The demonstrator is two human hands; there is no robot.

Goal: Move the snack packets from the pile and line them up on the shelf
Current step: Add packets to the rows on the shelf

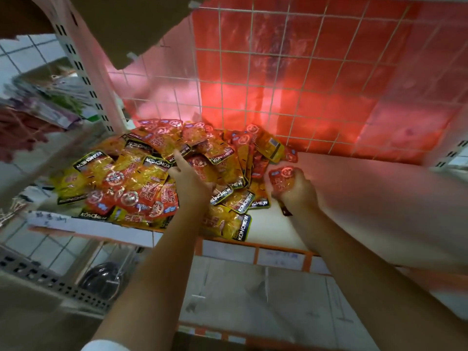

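Left hand (188, 177) index extended; right hand (293, 186) fingers curled, gripping.

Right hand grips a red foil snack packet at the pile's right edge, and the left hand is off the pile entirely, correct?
Not quite. The head view shows the left hand on the pile of yellow and red foil snack packets, fingers among them. The right hand does grip a red foil snack packet.

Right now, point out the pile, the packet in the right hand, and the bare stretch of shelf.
pile (136, 178), head view, on its yellow middle packets.
red packet (282, 177), head view, on its crumpled front above the right hand (296, 193).
shelf (354, 188), head view, on bare white surface.
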